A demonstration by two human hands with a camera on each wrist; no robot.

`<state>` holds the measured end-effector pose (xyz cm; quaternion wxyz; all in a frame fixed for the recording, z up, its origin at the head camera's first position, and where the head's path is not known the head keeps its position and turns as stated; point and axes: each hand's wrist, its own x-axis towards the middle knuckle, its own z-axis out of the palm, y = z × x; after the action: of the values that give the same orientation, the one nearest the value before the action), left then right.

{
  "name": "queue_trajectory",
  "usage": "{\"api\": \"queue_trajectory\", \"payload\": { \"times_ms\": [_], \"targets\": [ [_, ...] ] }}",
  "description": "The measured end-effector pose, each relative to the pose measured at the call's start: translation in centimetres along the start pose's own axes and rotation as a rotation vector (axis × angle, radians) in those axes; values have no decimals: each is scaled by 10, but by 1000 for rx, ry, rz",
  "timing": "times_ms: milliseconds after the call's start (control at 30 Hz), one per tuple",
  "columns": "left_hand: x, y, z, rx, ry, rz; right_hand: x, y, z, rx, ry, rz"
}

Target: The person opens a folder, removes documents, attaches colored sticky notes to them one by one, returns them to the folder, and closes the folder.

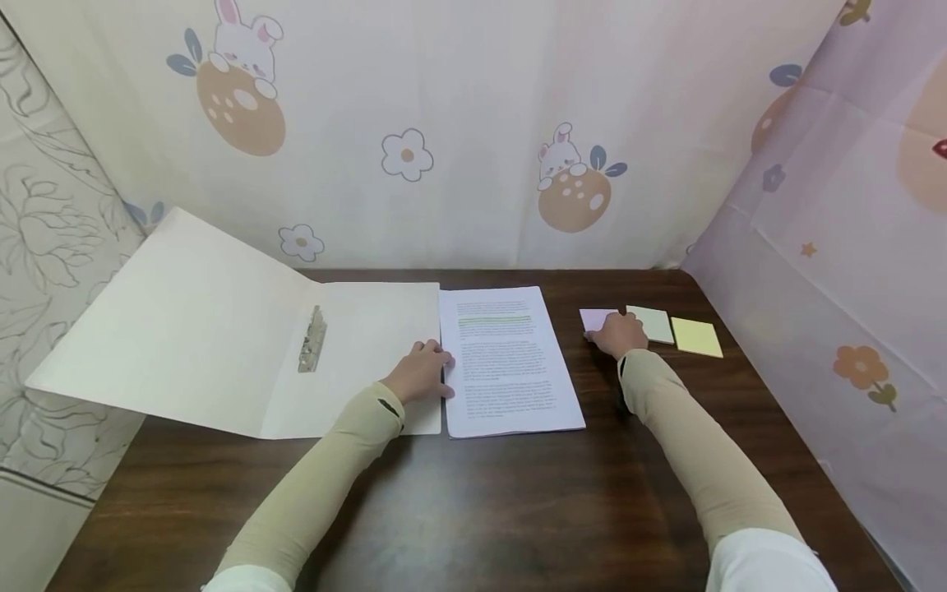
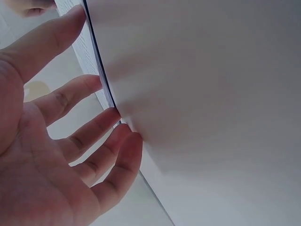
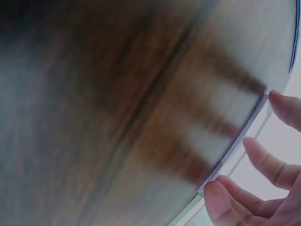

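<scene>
A stack of printed sheets (image 1: 510,362) lies beside an open white folder (image 1: 377,329), with green highlighted lines near the top of its page. At the seam between them rests my left hand (image 1: 420,374), fingers spread and loosely bent. Its fingertips touch the edge of the sheets in the left wrist view. Farther right, my right hand (image 1: 620,334) reaches over a purple sticky note pad (image 1: 594,319) on the table. In the right wrist view its thumb and fingertips (image 3: 217,202) pinch the pad across its two ends. Part of the pad is hidden under the hand.
A pale green sticky note pad (image 1: 651,324) and a yellow one (image 1: 697,337) lie right of my right hand. The folder's metal clip (image 1: 312,339) stands near its spine, and its raised cover (image 1: 177,321) leans left. Patterned curtains (image 1: 473,205) border the dark wooden table (image 1: 510,510).
</scene>
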<state>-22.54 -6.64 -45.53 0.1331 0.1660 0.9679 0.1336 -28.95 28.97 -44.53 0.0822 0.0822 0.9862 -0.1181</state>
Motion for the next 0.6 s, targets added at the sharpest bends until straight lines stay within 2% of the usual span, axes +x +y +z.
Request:
{"api": "queue_trajectory", "payload": {
  "times_ms": [200,400,600],
  "targets": [
    [1,-1,2,4,-3,9,-2,-1,0,26,-13,44],
    [-1,0,-3,27,-7,13,-5,-4,-5,20,-33,63],
    [-1,2,-3,26,-7,17,-5,-4,-6,48,-18,108]
  ]
}}
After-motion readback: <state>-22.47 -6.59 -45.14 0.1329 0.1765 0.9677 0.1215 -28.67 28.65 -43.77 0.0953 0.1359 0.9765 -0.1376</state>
